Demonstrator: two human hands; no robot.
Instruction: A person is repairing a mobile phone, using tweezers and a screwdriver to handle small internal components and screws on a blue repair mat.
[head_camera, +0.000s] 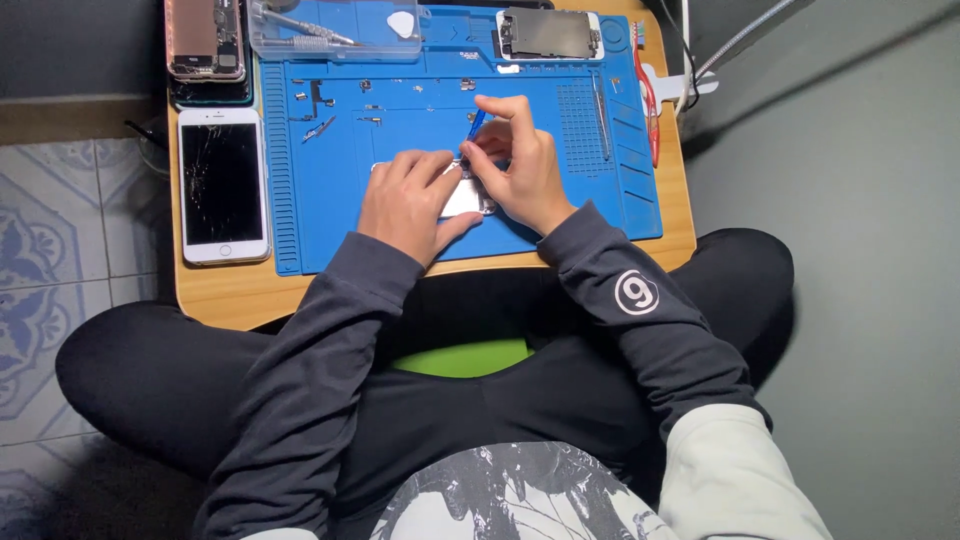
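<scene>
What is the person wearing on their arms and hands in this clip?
Both arms wear dark charcoal long sleeves with ribbed cuffs at the wrists. The right sleeve carries a round white emblem on the forearm; the left sleeve is plain. The left hand and right hand are bare, with no gloves.

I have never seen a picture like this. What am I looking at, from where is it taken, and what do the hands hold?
The one picture comes from a camera on a person's head, looking down at their own lap and hands. They sit at a small wooden table covered by a blue work mat. The left hand presses on a silver phone part. The right hand holds a thin blue tool against it. A white phone with a cracked screen lies at the left; an opened phone and a clear tray lie farther back.
</scene>
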